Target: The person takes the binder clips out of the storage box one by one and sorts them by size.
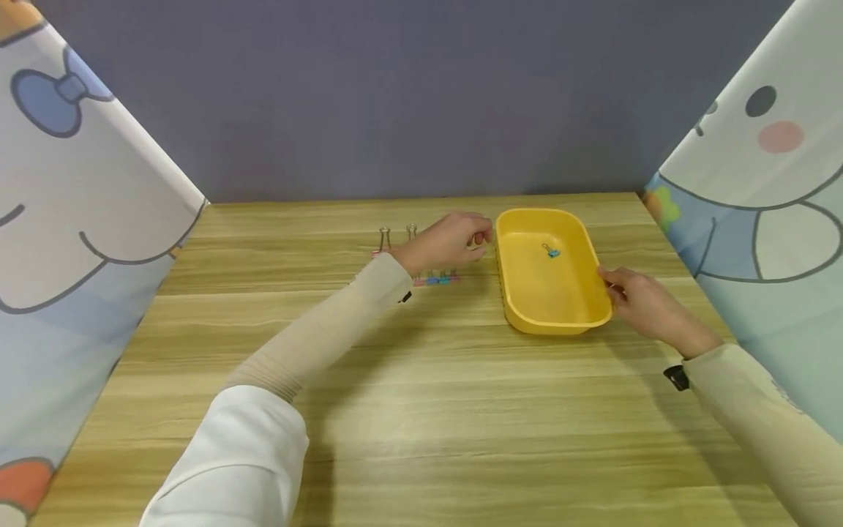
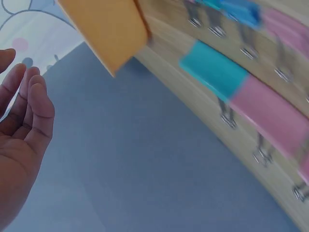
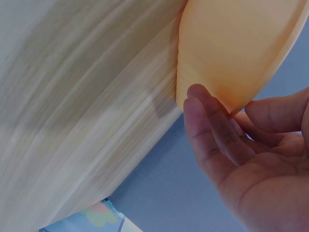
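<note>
My right hand (image 1: 648,304) pinches the right rim of a yellow plastic basket (image 1: 560,327); in the right wrist view the thumb lies on one side of the rim and fingers on the other. One small teal binder clip (image 1: 553,252) lies inside the basket. Just left of the basket, my left hand (image 1: 451,240) hovers with loosely bent fingers, and the left wrist view shows nothing in them. Beneath and beside that forearm stand rows of binder clips: small coloured ones (image 1: 437,280) and larger ones (image 1: 385,238), partly hidden. Up close, a teal clip (image 2: 215,70) adjoins a pink clip (image 2: 270,113).
The wood-grain table (image 1: 421,424) carries everything. A dark grey panel (image 1: 421,102) rises at its back edge, and cartoon-printed cloths (image 1: 99,183) flank it on the left and right.
</note>
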Demonstrator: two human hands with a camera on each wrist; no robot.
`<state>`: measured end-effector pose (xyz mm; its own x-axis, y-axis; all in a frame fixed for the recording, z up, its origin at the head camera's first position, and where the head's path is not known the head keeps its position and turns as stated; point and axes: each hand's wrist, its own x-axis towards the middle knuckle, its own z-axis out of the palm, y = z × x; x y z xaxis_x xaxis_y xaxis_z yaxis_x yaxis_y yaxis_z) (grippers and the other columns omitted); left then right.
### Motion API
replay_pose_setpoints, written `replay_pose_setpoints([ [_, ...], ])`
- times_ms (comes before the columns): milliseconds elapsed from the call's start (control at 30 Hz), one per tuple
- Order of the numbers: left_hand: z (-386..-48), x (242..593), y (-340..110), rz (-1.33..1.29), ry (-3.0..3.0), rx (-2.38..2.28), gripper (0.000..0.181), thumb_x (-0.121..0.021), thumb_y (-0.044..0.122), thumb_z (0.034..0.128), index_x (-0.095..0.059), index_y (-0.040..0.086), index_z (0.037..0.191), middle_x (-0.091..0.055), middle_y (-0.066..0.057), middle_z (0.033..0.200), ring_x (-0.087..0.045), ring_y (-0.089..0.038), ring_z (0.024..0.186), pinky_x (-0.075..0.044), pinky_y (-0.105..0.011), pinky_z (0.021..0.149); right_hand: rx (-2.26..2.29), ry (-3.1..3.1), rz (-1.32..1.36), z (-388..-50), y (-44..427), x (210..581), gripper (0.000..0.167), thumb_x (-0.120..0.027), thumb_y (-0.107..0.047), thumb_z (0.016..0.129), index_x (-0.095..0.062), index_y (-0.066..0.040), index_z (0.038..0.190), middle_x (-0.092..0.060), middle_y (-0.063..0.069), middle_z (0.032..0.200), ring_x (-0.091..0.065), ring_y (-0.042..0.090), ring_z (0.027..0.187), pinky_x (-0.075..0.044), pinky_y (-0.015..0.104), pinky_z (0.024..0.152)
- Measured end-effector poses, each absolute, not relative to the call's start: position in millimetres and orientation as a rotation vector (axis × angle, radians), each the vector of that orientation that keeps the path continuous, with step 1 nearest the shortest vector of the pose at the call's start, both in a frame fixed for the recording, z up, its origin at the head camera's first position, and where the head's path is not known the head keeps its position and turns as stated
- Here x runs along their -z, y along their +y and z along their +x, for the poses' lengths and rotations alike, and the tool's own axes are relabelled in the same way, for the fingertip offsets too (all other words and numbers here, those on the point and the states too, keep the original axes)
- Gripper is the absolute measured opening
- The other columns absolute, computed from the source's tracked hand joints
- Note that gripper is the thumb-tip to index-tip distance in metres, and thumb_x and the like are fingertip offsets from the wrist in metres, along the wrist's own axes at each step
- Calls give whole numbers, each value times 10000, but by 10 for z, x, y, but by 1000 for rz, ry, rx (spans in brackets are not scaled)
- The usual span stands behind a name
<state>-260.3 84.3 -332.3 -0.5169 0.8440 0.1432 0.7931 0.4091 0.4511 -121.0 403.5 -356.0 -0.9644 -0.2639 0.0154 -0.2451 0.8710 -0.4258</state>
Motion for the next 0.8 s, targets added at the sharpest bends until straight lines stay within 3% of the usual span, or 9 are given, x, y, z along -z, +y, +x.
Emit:
replay_pose_setpoints([
  [233,-2565,3382,1205,1525,2507,-741,156,-616,141,915,-602,86,1061,-586,-54,1012,-534,-121,808,-429,-191,722,686,3002,-408,-1197,4042,3582,379,-472,67,928,-439,182,1288,-570,115,829,-376,166,592,-319,271,515],
  [467,-2526,3417,1570,1493,2486,-659,217,-590,181,934,-577,94,1132,-569,-13,1066,-521,-118,931,-410,-171,791,691,3006,-392,-1208,4043,3589,396,-483,66,916,-437,175,1294,-555,92,802,-376,166,586,-320,272,514],
  [800,-2604,3592,1868,1345,2492,-642,294,-600,175,932,-585,51,1198,-590,-39,1038,-525,-123,892,-426,-205,770,738,2973,-341,-1213,4031,3584,410,-451,72,925,-404,173,1320,-558,115,840,-389,172,603,-333,267,515],
])
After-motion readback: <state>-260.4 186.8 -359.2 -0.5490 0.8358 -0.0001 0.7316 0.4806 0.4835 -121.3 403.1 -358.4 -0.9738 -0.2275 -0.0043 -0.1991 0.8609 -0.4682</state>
